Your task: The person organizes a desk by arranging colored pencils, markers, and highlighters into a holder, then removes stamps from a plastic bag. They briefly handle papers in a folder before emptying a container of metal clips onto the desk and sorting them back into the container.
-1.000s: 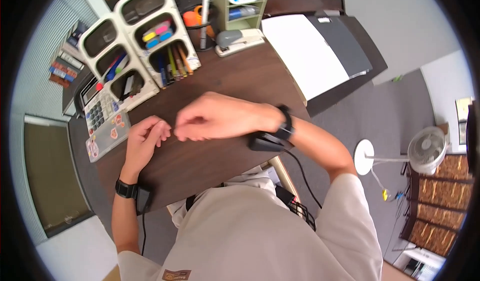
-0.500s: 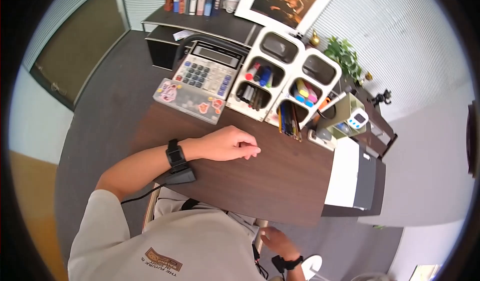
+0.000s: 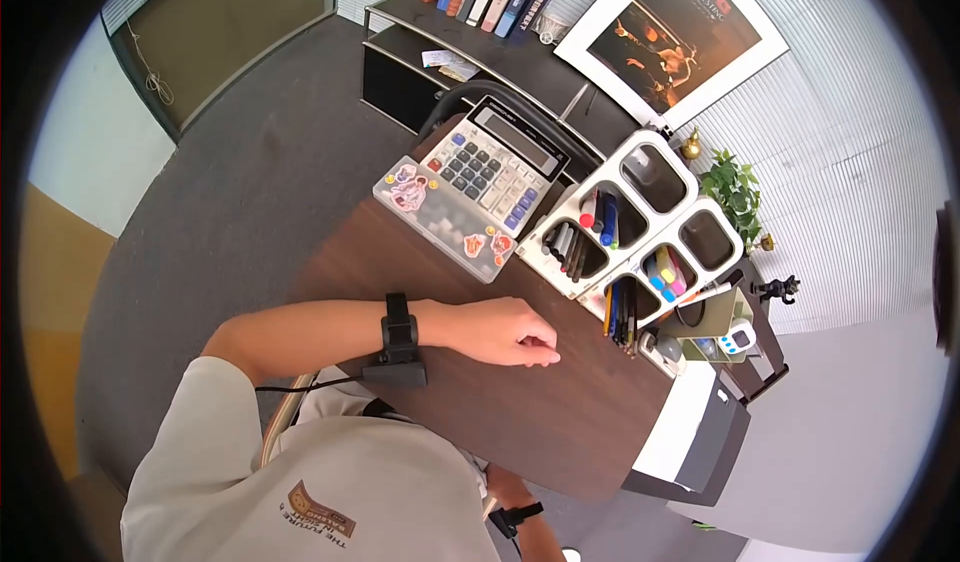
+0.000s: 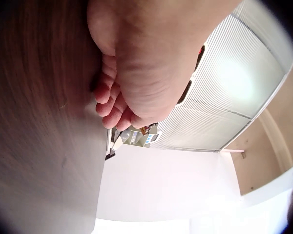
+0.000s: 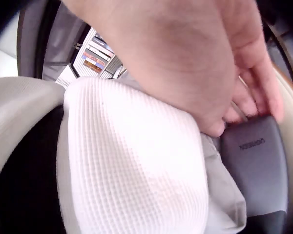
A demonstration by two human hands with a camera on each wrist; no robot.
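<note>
My left hand (image 3: 505,332) rests at the dark wooden desk top (image 3: 480,412), its fingers loosely curled and holding nothing. In the left wrist view the fingertips (image 4: 103,93) lie right beside the wood. My right hand (image 3: 507,487) is down at my hip, mostly hidden behind my shirt in the head view. In the right wrist view its fingers and thumb pinch the upper end of a dark grey power bank (image 5: 254,161) with UGREEN lettering. The pale shirt (image 5: 132,156) hangs right beside it.
Along the desk's far side stand a calculator (image 3: 490,172), a stickered plastic case (image 3: 440,222), a white pen organizer (image 3: 610,232) with pens, and a stapler (image 3: 660,350). White paper (image 3: 675,417) lies at the right. A cable (image 3: 310,387) runs from my left wrist.
The head view has swung left and toward the far shelf. My right hand has left the desk and dropped to my hip, where it pinches the power bank. My left hand stays at the desk.
</note>
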